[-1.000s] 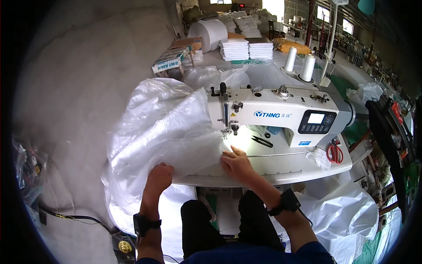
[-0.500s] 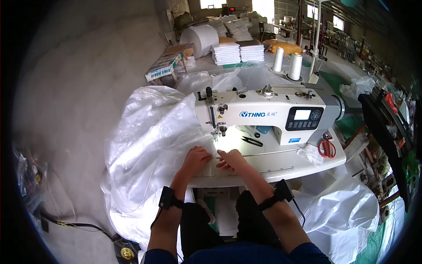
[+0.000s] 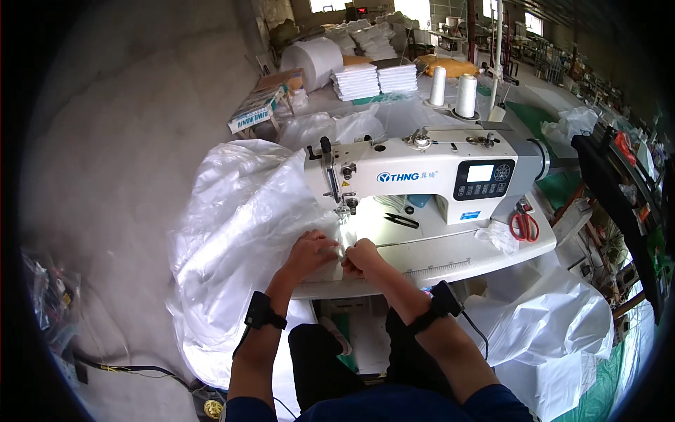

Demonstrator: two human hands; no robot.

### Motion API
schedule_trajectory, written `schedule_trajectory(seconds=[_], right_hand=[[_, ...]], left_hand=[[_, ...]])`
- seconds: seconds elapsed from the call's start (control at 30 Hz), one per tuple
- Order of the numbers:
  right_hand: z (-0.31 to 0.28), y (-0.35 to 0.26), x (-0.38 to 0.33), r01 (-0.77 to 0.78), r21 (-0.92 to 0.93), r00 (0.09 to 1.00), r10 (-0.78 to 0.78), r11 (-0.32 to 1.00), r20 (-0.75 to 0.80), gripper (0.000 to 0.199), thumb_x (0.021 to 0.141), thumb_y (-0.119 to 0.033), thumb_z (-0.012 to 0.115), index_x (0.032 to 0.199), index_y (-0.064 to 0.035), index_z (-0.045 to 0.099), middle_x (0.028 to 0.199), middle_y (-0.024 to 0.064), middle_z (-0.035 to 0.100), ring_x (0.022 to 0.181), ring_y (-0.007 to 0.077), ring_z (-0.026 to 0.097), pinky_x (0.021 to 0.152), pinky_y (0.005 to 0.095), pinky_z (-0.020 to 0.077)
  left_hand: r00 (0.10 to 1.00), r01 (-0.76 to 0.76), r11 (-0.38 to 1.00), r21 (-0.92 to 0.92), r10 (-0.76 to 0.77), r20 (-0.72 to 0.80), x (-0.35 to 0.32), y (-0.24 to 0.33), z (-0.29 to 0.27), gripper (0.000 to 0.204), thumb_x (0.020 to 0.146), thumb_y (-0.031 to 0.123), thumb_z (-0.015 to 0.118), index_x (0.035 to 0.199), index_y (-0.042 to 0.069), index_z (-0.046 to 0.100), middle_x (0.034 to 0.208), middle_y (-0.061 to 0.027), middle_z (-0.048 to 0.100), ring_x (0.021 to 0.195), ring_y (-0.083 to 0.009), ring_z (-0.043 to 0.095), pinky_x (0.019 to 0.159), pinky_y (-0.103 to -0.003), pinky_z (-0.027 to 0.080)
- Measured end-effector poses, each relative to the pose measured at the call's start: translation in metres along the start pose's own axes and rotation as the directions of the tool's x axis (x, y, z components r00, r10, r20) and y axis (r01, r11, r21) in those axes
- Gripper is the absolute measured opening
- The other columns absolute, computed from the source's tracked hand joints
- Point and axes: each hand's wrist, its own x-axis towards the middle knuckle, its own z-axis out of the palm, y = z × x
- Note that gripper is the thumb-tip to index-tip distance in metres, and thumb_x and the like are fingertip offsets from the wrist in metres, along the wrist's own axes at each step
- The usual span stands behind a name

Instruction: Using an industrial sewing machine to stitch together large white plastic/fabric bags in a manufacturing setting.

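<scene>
A large white plastic sheet (image 3: 242,211) lies bunched to the left of the white sewing machine (image 3: 415,165) and runs under its lit needle area. My left hand (image 3: 309,254) rests on the sheet just in front of the presser foot (image 3: 343,211), fingers stretched out and lying flat. Close beside it, my right hand (image 3: 362,257) is closed, its fingers pinched at the sheet's edge near the front of the machine bed (image 3: 422,254). What lies between the right fingertips is mostly hidden.
Black thread snips (image 3: 401,221) lie under the machine arm. Red-handled scissors (image 3: 524,226) stand at the bed's right end. Two white thread cones (image 3: 465,97) are behind the machine. More white sheeting (image 3: 541,323) hangs at the lower right. Folded white stacks (image 3: 356,82) sit farther back.
My right hand has closed its fingers and drawn slightly left and nearer to me. The left hand stays on the sheet, its fingers a little more stretched out. The whole view has shifted slightly.
</scene>
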Motion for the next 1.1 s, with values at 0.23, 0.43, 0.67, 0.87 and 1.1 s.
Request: schedule_trajectory(seconds=[0.23, 0.43, 0.67, 0.87, 1.1], right_hand=[[0.008, -0.002, 0.006, -0.028, -0.097, 0.999, 0.032, 0.995, 0.037, 0.018, 0.09, -0.006, 0.05, 0.083, 0.0032, 0.063, 0.071, 0.015, 0.069, 0.057, 0.0234, 0.069, 0.043, 0.0346, 0.0518], [-0.01, 0.005, 0.006, 0.089, -0.163, 0.996, -0.084, 0.983, 0.036, 0.019, 0.09, -0.01, 0.053, 0.086, 0.0043, 0.064, 0.07, 0.0155, 0.069, 0.057, 0.0232, 0.068, 0.048, 0.0376, 0.0544], [-0.04, 0.003, 0.0, 0.318, -0.532, 0.928, -0.371, 0.785, 0.007, 0.036, 0.089, -0.029, 0.065, 0.103, 0.0044, 0.059, 0.079, 0.0171, 0.069, 0.066, 0.0242, 0.07, 0.059, 0.0358, 0.0555], [-0.011, 0.007, 0.011, 0.294, -0.795, 0.839, -0.542, 0.531, -0.052, 0.031, 0.088, -0.032, 0.061, 0.102, -0.0036, 0.062, 0.091, 0.0177, 0.069, 0.089, 0.0371, 0.067, 0.077, 0.0462, 0.0522], [-0.012, 0.007, 0.001, 0.255, -0.856, 0.821, -0.568, 0.45, -0.054, 0.03, 0.092, -0.031, 0.054, 0.102, -0.0045, 0.063, 0.091, 0.0163, 0.069, 0.086, 0.0369, 0.067, 0.075, 0.0479, 0.0524]], left_hand=[[0.884, 0.33, 0.824, -0.461, -0.441, -0.157, 0.026, 0.001, 0.015, 0.016, 0.086, 0.017, 0.067, 0.094, 0.004, 0.065, 0.091, -0.0117, 0.063, 0.095, -0.0285, 0.06, 0.08, -0.041, 0.048], [0.99, 0.038, 0.99, -0.135, -0.055, -0.128, 0.027, 0.028, 0.034, 0.011, 0.087, 0.013, 0.063, 0.092, 0.003, 0.063, 0.1, -0.0123, 0.066, 0.097, -0.0316, 0.061, 0.082, -0.041, 0.05], [0.97, 0.109, 0.993, -0.046, -0.117, -0.212, 0.004, 0.036, 0.038, 0.019, 0.087, 0.012, 0.062, 0.105, 0.008, 0.069, 0.108, -0.0104, 0.067, 0.101, -0.0322, 0.062, 0.088, -0.04, 0.051], [0.964, 0.122, 0.992, -0.002, -0.119, -0.24, 0.008, 0.038, 0.036, 0.021, 0.084, 0.013, 0.063, 0.104, 0.013, 0.07, 0.11, -0.0062, 0.067, 0.098, -0.0299, 0.064, 0.086, -0.039, 0.053], [0.972, 0.212, 0.961, 0.176, -0.19, -0.137, 0.008, 0.054, 0.033, 0.034, 0.078, 0.011, 0.064, 0.111, 0.019, 0.068, 0.115, -0.0034, 0.061, 0.096, -0.0279, 0.063, 0.08, -0.041, 0.054]])
